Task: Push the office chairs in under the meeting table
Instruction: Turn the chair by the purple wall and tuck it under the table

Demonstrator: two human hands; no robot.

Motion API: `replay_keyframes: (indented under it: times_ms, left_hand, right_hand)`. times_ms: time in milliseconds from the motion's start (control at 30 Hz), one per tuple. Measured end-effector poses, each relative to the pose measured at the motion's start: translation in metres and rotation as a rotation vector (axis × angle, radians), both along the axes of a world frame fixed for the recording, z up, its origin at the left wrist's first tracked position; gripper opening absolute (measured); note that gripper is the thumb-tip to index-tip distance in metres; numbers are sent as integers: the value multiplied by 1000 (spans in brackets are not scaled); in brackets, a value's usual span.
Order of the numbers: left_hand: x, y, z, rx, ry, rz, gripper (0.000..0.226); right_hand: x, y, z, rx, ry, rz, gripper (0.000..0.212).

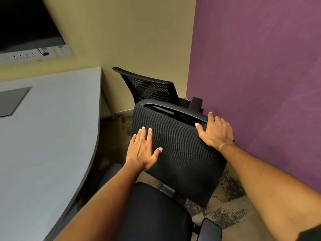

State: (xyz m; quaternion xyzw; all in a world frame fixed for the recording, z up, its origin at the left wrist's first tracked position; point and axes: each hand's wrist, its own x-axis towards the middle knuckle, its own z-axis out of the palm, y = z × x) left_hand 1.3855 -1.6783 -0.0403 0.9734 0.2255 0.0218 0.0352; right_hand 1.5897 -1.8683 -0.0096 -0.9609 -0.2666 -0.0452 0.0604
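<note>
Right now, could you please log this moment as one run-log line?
left hand flat on near chair backrest | right hand grips its top edge | table left | not tucked

An office meeting room: grey meeting table (43, 145), mesh office chairs (180, 153), wall socket strip (26, 56), dark screen (26, 23).

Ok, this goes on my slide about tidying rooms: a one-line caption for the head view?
Left hand flat on black mesh chair backrest, right hand gripping its top edge, beside grey meeting table.
</note>
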Motion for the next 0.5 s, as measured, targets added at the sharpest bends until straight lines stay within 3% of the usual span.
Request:
replay_keyframes:
  times_ms: [500]
  left_hand:
    - [-48, -57, 4, -49, -43, -148, 86]
  right_hand:
    - [-87, -94, 2, -58, 4, -338, 85]
